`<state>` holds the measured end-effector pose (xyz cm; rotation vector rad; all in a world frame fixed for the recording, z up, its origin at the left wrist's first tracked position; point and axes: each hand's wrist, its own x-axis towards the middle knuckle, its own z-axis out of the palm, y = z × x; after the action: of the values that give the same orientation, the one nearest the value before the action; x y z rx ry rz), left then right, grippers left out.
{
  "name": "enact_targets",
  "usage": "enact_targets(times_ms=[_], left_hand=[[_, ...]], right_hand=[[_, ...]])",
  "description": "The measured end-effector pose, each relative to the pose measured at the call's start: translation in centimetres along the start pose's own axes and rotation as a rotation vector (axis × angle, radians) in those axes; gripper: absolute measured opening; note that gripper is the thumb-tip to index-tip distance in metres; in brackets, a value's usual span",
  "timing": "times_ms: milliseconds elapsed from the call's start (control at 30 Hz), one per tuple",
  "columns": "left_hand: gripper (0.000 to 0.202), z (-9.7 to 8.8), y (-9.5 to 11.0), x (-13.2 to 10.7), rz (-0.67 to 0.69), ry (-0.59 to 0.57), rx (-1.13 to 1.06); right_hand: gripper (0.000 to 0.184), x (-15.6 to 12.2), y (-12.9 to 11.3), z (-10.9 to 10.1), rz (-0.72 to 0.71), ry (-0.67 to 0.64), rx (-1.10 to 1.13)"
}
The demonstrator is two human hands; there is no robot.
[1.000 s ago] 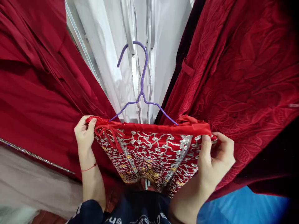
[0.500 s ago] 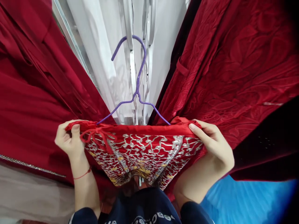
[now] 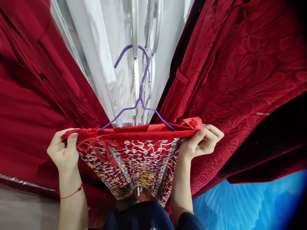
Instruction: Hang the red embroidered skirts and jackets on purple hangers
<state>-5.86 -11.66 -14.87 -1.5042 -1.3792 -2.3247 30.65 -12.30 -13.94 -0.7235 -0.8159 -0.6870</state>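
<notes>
A: Where's the garment point(image 3: 144, 153), & how's it held?

B: In front of the body, below the hanger point(image 3: 140, 97); its red band point(image 3: 144, 135) is stretched taut btwn both hands; the L end is pinched by the L hand point(image 3: 64, 147), thumb to the front; the R end is clamped by the R hand point(image 3: 200, 142), thumb & fingers closed on the cloth; the hanger's arms run down into the band's mouth; its hook seems to be hung on the rail point(image 3: 134, 28).

A: How's this best done?

B: Tension should be kept even, L vs. R; too hard a pull could prob. strain the stitching; the band is best held level, mouth open, so the hanger isn't snagged; the bow point(image 3: 97, 142) should be kept clear of the L thumb; the tab point(image 3: 192, 123) shouldn't be folded under; the silver trim point(image 3: 166, 162) is best left ungripped, as it'd likely be roughed up.

A: Any diff. vs. the prev. frame?

B: Yes; the R grip's been changed, the R arm point(image 3: 181, 185) now being more upright; the tab, w/ a red fastening, is now shown standing above the R fingers; more of the band's inside is exposed; the L pinch is much the same.
</notes>
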Motion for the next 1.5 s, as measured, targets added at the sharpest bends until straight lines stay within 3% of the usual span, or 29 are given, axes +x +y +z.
enact_targets(times_ms=[100,233,400,500,600,667,733,767,833,900,1033,1100,1200,1333,1433,1500], left_hand=[[0.03,-0.1,-0.4,-0.1,-0.02,-0.003,-0.049],[0.026,-0.6,0.0,-0.2,-0.026,-0.041,-0.075],[0.024,-1.5,0.9,-0.4,-0.014,-0.089,-0.075],[0.025,-1.7,0.7,-0.5,-0.024,-0.104,-0.07],[0.025,-1.6,1.5,-0.7,0.071,-0.105,0.062],[0.038,-1.2,3.5,-1.3,0.26,-0.025,0.149],[0.055,-0.3,6.8,-2.4,0.473,0.007,0.166],[0.058,0.4,8.7,-3.2,0.557,-0.068,0.147],[0.051,2.4,12.2,-4.8,0.669,-0.411,0.166],[0.043,4.7,14.7,-6.2,0.727,-0.652,0.215],[0.011,7.6,15.6,-7.7,0.811,-0.863,0.251],[0.014,7.6,15.2,-8.0,0.825,-0.903,0.23],[0.014,6.7,14.9,-8.1,0.815,-0.9,0.188],[0.016,6.0,15.2,-8.0,0.729,-0.871,0.111],[0.016,6.0,15.3,-7.8,0.665,-0.861,0.064],[0.017,5.8,15.2,-7.7,0.632,-0.872,0.057]], right_hand=[[0.027,1.1,-0.3,-1.1,0.117,-0.323,0.139],[0.012,4.3,-1.0,-2.9,0.17,-0.813,0.092],[0.002,7.9,-3.1,-4.5,-0.156,-1.204,0.246],[0.012,8.1,-5.3,-5.7,-0.289,-1.417,0.148],[0.021,7.4,-6.9,-6.2,-0.287,-1.393,0.008],[0.021,6.9,-7.2,-5.8,-0.202,-1.225,-0.004],[0.017,6.7,-7.0,-4.7,-0.1,-1.034,-0.011],[0.015,6.7,-6.8,-4.1,-0.047,-0.965,-0.015],[0.009,6.7,-6.5,-2.9,0.056,-0.906,-0.009],[0.008,7.0,-6.3,-2.2,0.11,-0.899,0.003],[0.008,8.2,-6.1,-2.7,-0.065,-0.918,-0.085],[0.011,9.3,-6.0,-3.3,-0.21,-1.078,-0.086],[0.02,11.2,-6.1,-3.6,-0.398,-1.459,-0.091],[0.022,13.3,-7.4,-2.5,-0.61,-1.791,-0.297],[0.023,13.6,-8.7,-0.7,-0.669,-2.034,-0.426],[0.034,13.3,-9.6,0.5,-0.644,-2.199,-0.53]])
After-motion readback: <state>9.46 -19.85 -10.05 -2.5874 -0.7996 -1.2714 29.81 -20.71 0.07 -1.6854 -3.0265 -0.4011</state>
